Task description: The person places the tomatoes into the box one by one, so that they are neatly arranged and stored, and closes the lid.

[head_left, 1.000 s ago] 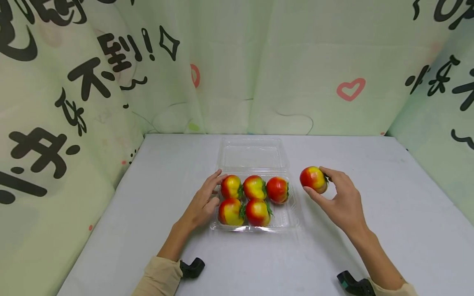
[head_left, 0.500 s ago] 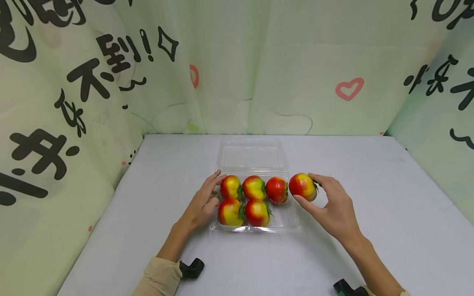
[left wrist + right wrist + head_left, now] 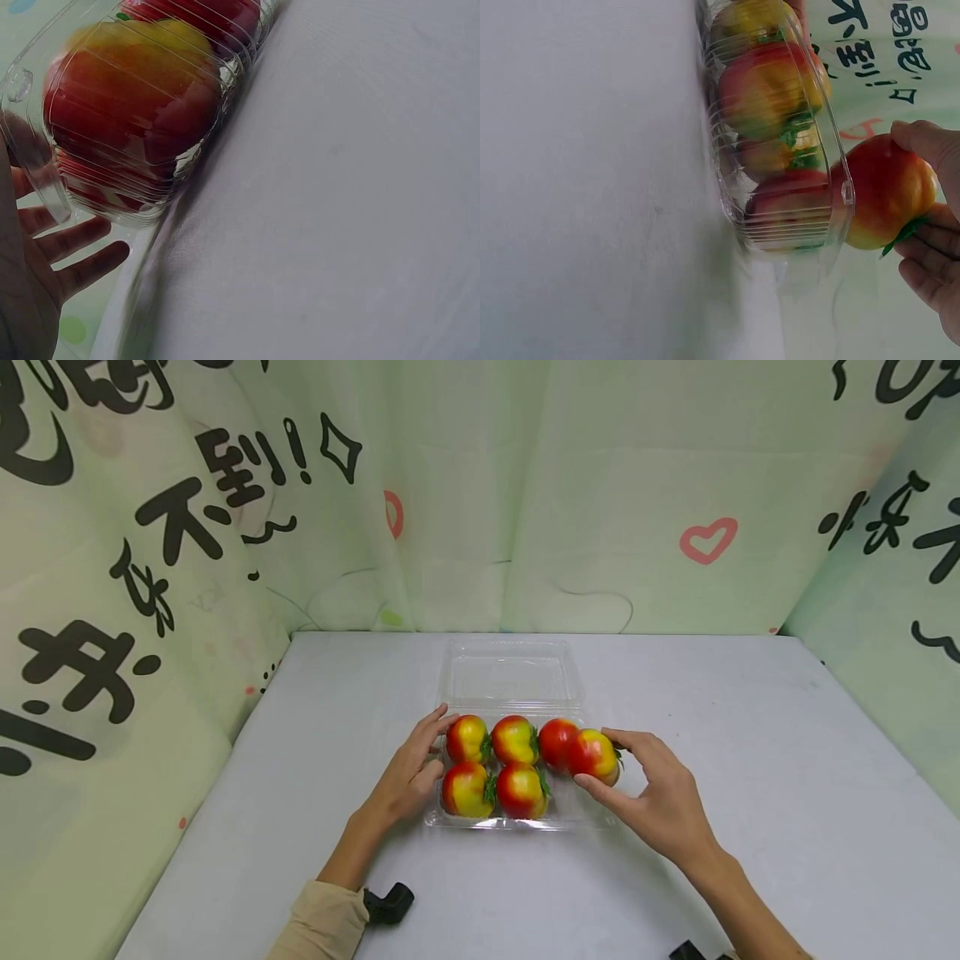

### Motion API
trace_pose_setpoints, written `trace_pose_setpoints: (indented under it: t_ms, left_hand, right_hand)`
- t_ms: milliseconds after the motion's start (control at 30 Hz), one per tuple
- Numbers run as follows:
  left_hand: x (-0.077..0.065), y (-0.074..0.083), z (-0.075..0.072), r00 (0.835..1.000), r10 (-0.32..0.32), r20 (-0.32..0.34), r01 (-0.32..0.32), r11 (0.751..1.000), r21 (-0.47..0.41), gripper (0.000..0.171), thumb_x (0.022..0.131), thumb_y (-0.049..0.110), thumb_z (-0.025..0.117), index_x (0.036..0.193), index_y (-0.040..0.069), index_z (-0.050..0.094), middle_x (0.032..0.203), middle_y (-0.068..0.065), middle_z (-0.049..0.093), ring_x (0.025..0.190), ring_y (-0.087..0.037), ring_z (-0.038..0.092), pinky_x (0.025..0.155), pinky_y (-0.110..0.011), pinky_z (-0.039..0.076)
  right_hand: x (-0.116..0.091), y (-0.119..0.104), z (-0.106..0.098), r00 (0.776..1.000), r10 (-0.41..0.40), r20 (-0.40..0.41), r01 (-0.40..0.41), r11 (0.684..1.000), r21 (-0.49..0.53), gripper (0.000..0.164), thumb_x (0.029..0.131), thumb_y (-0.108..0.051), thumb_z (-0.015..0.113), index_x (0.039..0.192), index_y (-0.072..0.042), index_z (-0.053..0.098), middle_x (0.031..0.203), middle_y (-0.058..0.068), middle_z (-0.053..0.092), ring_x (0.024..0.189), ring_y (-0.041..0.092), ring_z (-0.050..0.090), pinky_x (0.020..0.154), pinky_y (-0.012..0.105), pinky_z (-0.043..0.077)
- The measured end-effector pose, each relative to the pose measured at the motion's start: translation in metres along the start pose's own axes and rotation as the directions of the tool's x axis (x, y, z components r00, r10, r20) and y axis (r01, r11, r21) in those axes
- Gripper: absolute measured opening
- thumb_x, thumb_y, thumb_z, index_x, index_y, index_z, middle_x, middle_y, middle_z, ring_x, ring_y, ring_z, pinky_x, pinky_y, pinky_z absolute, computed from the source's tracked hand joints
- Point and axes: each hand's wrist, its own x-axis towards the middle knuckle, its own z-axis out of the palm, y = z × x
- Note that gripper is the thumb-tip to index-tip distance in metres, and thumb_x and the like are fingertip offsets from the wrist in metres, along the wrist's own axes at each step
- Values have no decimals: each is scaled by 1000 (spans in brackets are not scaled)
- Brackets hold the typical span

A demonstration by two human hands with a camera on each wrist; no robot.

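Note:
My right hand (image 3: 660, 797) holds a red-and-yellow tomato (image 3: 591, 753) between thumb and fingers, over the right side of a clear plastic clamshell box (image 3: 577, 814). In the right wrist view the held tomato (image 3: 889, 191) is above the box rim, its green leafy stem end turned toward the palm. Inside the box are several similar tomatoes (image 3: 468, 790), in a back row and a front row. At the left wall rests my left hand (image 3: 411, 772), one finger reaching over the rim. The left wrist view shows the left hand's fingers (image 3: 94, 266) extended beside the box.
The box's transparent lid (image 3: 512, 672) lies folded back behind it on the white table (image 3: 300, 718). Pale green curtains (image 3: 465, 485) with black writing and red hearts hang along the back and both sides. A black wrist mount (image 3: 390, 903) sits by the left sleeve (image 3: 322, 918).
My right hand has carried its tomato left and nearer, from beside the box to over its right side. The left hand has stayed at the box's left edge.

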Motion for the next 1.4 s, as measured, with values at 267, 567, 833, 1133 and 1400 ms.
trace_pose_setpoints:
  t_ms: [267, 567, 833, 1133, 1400]
  left_hand:
    - [1, 0, 1, 1000, 2, 0, -2, 1000, -5, 70, 81, 6, 39, 150, 6, 47, 164, -18, 32, 141, -33, 48, 104, -53, 51]
    - [1, 1, 1, 1000, -9, 6, 9, 1000, -4, 70, 81, 7, 40, 151, 7, 47, 165, -17, 32, 144, -33, 44, 105, -54, 50]
    - [2, 2, 1, 1000, 2, 5, -2, 1000, -4, 70, 81, 7, 40, 151, 6, 47, 164, -17, 32, 143, -32, 45, 104, -53, 50]
    - [2, 0, 1, 1000, 2, 7, -2, 1000, 4, 69, 82, 7, 41, 151, 6, 47, 165, -17, 31, 143, -32, 45, 105, -53, 50]
    - [1, -1, 1, 1000, 2, -14, -2, 1000, 12, 69, 82, 8, 42, 151, 3, 46, 165, -20, 29, 132, -35, 55, 103, -53, 52]
  right_hand:
    - [-5, -4, 6, 999, -26, 40, 26, 1000, -10, 60, 71, -24, 93, 123, -6, 68, 117, 5, 70, 110, 21, 64, 87, 42, 59]
    - [-10, -3, 12, 996, -27, 83, 27, 1000, 3, 57, 71, -25, 93, 121, -8, 69, 115, 4, 72, 109, 22, 64, 85, 48, 59]
    - [-11, -1, 16, 988, -3, 152, 2, 1000, 8, 53, 74, -28, 91, 117, -9, 69, 116, 8, 71, 118, 30, 55, 95, 59, 51]
    - [-12, 0, 19, 985, -4, 172, 3, 1000, 8, 52, 74, -30, 91, 117, -10, 68, 116, 7, 69, 119, 31, 53, 98, 59, 50]
    - [-10, 4, 19, 989, -49, 143, 49, 999, 4, 54, 76, -28, 89, 120, -8, 68, 119, 6, 69, 117, 29, 56, 95, 56, 53]
